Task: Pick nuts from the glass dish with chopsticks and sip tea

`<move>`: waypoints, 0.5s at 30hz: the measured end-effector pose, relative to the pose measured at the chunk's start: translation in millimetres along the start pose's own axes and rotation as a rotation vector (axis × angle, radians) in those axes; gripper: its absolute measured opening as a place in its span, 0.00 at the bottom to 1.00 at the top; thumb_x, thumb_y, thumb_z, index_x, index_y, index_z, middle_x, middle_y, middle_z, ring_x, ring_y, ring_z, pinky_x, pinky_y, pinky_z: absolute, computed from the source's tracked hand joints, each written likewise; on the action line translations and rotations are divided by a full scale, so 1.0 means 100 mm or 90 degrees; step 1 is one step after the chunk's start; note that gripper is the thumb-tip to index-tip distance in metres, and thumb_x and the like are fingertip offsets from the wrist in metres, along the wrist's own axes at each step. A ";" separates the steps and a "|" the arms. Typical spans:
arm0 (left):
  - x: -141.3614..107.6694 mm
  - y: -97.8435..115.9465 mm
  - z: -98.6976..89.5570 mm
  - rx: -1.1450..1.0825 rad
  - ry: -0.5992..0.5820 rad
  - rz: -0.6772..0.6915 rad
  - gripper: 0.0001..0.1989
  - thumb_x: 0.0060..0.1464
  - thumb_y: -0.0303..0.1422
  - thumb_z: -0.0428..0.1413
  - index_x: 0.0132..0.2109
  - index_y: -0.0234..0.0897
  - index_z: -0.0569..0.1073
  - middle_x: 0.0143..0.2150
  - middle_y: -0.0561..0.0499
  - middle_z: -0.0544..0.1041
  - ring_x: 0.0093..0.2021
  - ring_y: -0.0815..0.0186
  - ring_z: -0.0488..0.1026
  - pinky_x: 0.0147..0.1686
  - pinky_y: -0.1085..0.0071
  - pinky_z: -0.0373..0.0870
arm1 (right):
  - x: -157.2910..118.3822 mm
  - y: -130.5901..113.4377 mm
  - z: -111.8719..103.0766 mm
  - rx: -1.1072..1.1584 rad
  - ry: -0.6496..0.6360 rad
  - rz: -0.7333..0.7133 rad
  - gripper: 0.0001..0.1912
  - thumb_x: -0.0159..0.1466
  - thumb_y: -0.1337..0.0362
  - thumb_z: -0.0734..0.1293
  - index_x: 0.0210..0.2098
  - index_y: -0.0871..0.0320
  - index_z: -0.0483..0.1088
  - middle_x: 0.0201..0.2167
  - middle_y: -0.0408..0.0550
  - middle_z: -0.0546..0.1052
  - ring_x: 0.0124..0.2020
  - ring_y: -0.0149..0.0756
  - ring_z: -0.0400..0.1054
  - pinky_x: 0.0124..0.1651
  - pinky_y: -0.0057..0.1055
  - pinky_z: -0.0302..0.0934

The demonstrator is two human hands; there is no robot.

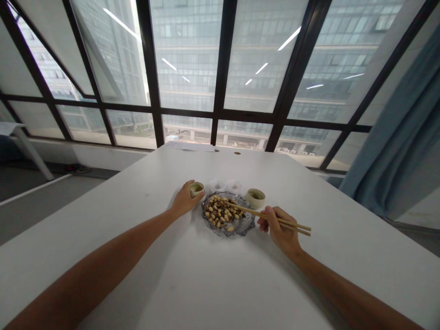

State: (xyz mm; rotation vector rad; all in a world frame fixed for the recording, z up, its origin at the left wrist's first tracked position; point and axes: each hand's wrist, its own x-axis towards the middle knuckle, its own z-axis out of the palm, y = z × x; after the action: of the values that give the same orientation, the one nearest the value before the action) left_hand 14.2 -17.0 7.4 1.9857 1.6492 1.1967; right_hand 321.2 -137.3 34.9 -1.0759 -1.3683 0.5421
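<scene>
My left hand (184, 200) is wrapped round a small pale-green cup (197, 188) that stands left of a clear glass dish (246, 225). In the dish lie light-shelled nuts (220, 213) that look like pistachios, mixed with darker, narrow seeds. My right hand (282, 229), at the dish's right side, grips a pair of wooden chopsticks (252, 211). Their tips reach over the pile; whether they pinch a piece is too small to tell. A second pale-green cup (255, 198) stands just behind the dish's right rim, close to my right hand.
Two small whitish, translucent cups (217, 185) stand behind the dish. Papers (190, 146) lie at the far end of the white table (172, 284), near a round brown spot. Large windows rise beyond, and a blue curtain (392, 137) hangs on the right.
</scene>
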 end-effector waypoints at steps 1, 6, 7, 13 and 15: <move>0.00 0.00 0.00 0.000 -0.001 -0.002 0.35 0.57 0.47 0.60 0.64 0.34 0.62 0.61 0.37 0.73 0.60 0.52 0.72 0.60 0.56 0.69 | 0.00 -0.01 0.00 0.001 0.003 0.002 0.27 0.64 0.40 0.67 0.26 0.58 0.73 0.18 0.48 0.76 0.14 0.32 0.68 0.16 0.27 0.63; 0.00 0.00 0.01 0.006 0.003 0.000 0.34 0.57 0.47 0.60 0.64 0.36 0.62 0.61 0.38 0.73 0.59 0.54 0.73 0.59 0.57 0.69 | 0.04 -0.06 -0.01 0.021 0.037 0.008 0.27 0.63 0.40 0.68 0.25 0.58 0.72 0.17 0.47 0.76 0.13 0.33 0.68 0.14 0.28 0.62; 0.00 0.01 0.01 0.008 0.004 0.001 0.34 0.57 0.47 0.60 0.64 0.36 0.62 0.61 0.38 0.73 0.59 0.53 0.73 0.59 0.57 0.69 | 0.06 -0.08 -0.01 0.028 0.046 0.010 0.27 0.62 0.40 0.68 0.25 0.58 0.72 0.17 0.47 0.76 0.13 0.33 0.68 0.14 0.28 0.62; 0.00 0.02 0.04 0.014 0.010 0.013 0.34 0.55 0.47 0.61 0.63 0.36 0.63 0.60 0.38 0.74 0.59 0.53 0.73 0.59 0.56 0.69 | 0.29 -0.22 0.06 -0.013 0.041 -0.092 0.25 0.65 0.42 0.66 0.25 0.57 0.71 0.17 0.46 0.76 0.15 0.33 0.68 0.18 0.29 0.64; 0.00 0.02 0.04 0.014 0.012 0.013 0.34 0.55 0.47 0.61 0.63 0.36 0.63 0.60 0.38 0.74 0.59 0.53 0.73 0.59 0.56 0.68 | 0.40 -0.25 0.14 -0.049 0.007 -0.117 0.26 0.66 0.41 0.66 0.24 0.56 0.71 0.16 0.46 0.76 0.16 0.32 0.68 0.19 0.29 0.64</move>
State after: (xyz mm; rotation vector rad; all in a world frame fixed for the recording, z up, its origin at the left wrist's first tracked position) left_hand 18.7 -16.2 6.1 2.0153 1.6607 1.2137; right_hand 308.6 -111.4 74.4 -1.0002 -1.4713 0.3503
